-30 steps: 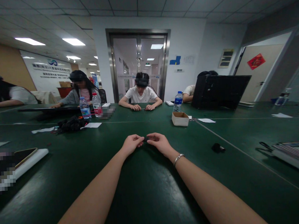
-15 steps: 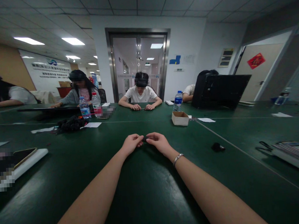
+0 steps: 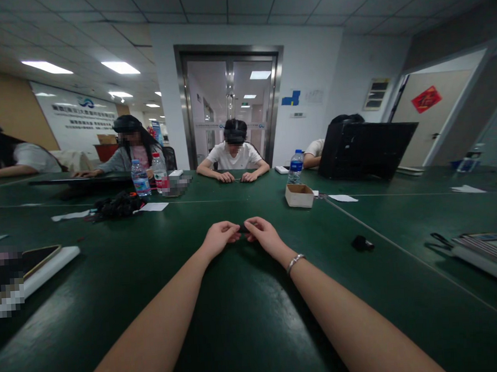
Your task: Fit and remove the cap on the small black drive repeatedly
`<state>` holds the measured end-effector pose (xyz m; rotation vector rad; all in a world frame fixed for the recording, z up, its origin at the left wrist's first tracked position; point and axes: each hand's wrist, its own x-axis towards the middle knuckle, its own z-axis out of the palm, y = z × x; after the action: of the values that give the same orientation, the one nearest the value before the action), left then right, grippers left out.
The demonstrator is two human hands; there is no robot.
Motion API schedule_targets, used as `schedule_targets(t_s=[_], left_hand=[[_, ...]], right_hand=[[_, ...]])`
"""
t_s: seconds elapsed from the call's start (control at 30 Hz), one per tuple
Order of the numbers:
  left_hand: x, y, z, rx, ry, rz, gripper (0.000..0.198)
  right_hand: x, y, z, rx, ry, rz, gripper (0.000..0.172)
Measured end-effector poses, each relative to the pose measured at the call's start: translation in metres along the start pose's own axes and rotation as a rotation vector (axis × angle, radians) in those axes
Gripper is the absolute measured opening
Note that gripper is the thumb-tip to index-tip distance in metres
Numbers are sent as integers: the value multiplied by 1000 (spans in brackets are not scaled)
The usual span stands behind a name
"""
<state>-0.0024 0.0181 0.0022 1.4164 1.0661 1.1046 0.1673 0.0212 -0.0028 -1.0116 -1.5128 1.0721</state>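
Note:
A small black piece point(image 3: 243, 228) is pinched between my two hands, just above the green table point(image 3: 246, 297). My left hand point(image 3: 221, 237) grips its left end with thumb and fingertips. From the other side my right hand point(image 3: 264, 235), with a silver bracelet on its wrist, is closed on the right end. Fingers cover most of the piece, so its exact kind cannot be made out. To the right of my right hand lies a separate small black object point(image 3: 362, 243).
A small open cardboard box point(image 3: 299, 196) and a water bottle point(image 3: 295, 167) stand ahead to the right. Left of centre are two bottles point(image 3: 140, 178) and a black tangled bundle point(image 3: 118, 206). A phone point(image 3: 40, 262) lies at left, a monitor point(image 3: 365, 149) beyond. Several people sit opposite.
My right hand's fingers have shifted slightly on the small black piece, and the hands sit a touch further apart. The rest looks almost unchanged.

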Motion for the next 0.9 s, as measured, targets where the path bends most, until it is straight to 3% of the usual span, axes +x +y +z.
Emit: schedule_targets(t_s=[0.33, 0.57, 0.9], left_hand=[[6, -2, -1, -13, 24, -91, 35], [12, -7, -1, 114, 35, -166, 45], [10, -9, 2, 258, 51, -61, 48]], right_hand=[[-1, 3, -3, 11, -90, -37, 29], [0, 5, -2, 23, -101, -68, 33], [0, 4, -1, 43, -120, -68, 34]])
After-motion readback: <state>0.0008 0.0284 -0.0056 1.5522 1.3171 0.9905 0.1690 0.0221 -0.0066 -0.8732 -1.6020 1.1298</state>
